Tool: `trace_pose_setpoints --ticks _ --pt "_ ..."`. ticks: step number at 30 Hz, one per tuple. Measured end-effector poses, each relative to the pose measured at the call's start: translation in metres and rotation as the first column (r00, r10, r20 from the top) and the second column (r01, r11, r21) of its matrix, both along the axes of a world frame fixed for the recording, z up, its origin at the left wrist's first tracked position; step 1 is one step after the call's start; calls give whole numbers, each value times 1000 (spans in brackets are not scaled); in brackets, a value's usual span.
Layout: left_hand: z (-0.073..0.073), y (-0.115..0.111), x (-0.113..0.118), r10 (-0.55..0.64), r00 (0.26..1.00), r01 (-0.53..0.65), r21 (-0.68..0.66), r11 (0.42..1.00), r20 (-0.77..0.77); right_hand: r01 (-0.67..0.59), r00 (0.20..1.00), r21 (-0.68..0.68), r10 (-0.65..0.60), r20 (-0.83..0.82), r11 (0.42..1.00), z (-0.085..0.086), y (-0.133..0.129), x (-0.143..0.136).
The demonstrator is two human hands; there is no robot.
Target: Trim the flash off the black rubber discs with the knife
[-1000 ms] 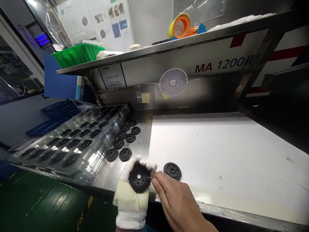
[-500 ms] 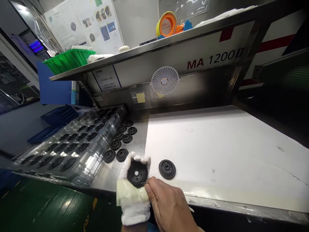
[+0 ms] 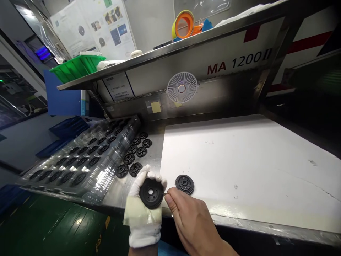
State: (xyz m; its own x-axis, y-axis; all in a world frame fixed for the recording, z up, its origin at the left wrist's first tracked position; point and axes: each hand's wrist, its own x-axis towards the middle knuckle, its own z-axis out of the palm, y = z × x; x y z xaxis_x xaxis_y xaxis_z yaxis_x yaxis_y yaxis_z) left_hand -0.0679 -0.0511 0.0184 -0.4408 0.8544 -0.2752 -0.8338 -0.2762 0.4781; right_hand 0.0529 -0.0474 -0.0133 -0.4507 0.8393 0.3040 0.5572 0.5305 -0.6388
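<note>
My left hand (image 3: 145,209), in a white glove with a pale yellowish cover around the palm, is closed round a black plastic disc (image 3: 151,201) with a hole in its centre. The disc's hollow face is turned up toward me. My right hand (image 3: 190,213) is bare and pinches a thin pointed tool (image 3: 164,193). Only the tool's tip shows, at the right rim of the disc; the rest is hidden in the fingers. Just beyond my right hand, another black disc (image 3: 184,184) lies on the white sheet (image 3: 226,153).
Left of the sheet, several black discs (image 3: 135,169) lie on the metal table. Beyond them stands a stack of clear plastic trays (image 3: 98,177) holding more discs. A shelf above carries a green bin (image 3: 77,67) and tape rolls (image 3: 183,25). A small white fan (image 3: 182,88) hangs below it.
My right hand has moved slightly up and right, and the tool tip now shows higher on the disc's right rim. The disc is tilted a little differently in my left hand.
</note>
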Motion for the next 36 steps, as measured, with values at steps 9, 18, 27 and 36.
trace_pose_setpoints --ticks 9,18,27,36 --pt "0 7 5 166 983 -165 -17 986 77 0 1000 132 -2 15 991 -12 -12 -16" --pt "-7 -5 -5 -85 995 87 57 995 -48 14 999 80 -11 -39 997 -9 -4 -6" --pt "-13 7 6 148 988 -149 21 989 35 17 999 188 -25 39 982 -18 -14 -17" --pt "-11 -8 -4 -138 990 138 8 990 3 -9 1000 114 11 -12 993 -12 -7 -1"
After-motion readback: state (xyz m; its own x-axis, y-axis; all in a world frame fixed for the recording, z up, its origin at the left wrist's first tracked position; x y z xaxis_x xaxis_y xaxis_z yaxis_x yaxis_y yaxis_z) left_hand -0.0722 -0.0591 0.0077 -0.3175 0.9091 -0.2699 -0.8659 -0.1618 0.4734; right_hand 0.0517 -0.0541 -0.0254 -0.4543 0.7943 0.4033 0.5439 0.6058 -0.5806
